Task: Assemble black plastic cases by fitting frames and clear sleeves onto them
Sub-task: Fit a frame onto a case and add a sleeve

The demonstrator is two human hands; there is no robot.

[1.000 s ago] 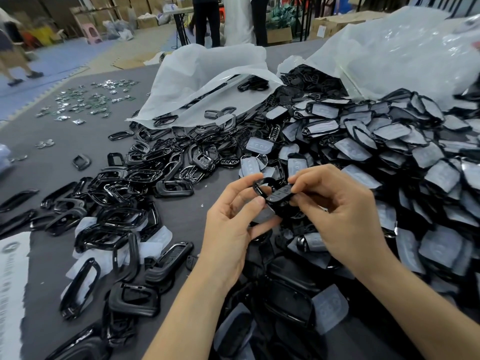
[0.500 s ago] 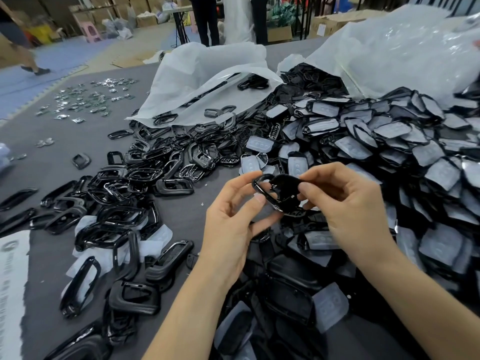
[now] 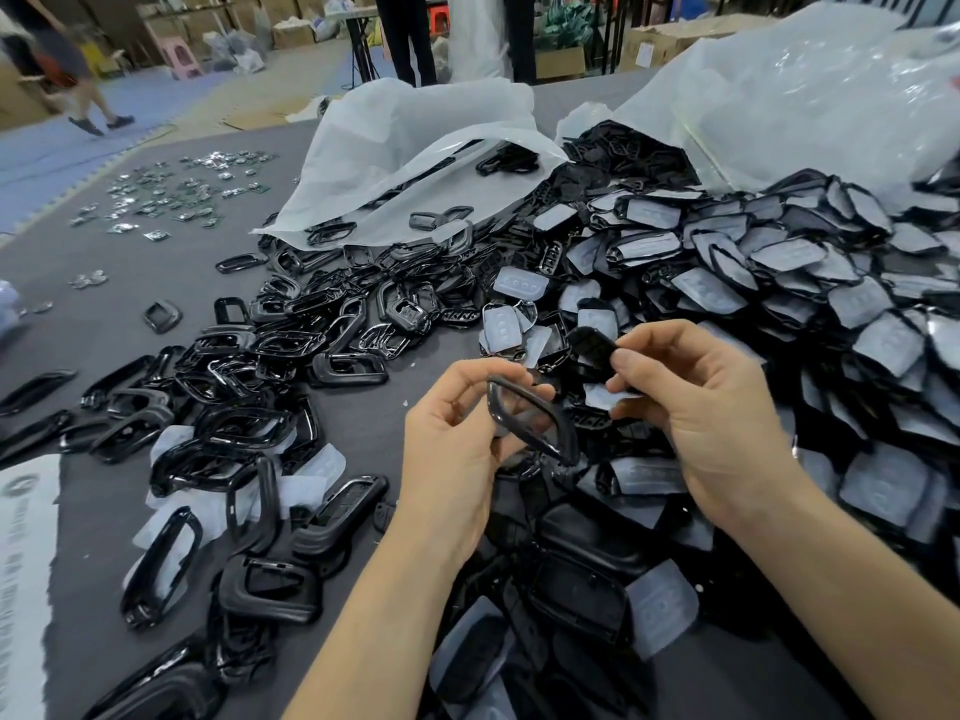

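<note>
The left hand (image 3: pixel 457 439) pinches a black frame (image 3: pixel 530 418), while at its 2 o'clock the right hand (image 3: pixel 711 407) pinches a black case (image 3: pixel 592 345).

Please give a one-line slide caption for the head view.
Left hand holds a black frame, right hand pinches a black case, over a heaped table.

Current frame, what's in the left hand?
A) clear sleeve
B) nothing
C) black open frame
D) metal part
C: the left hand pinches a black open frame, while the right hand holds a solid black case piece.
</note>
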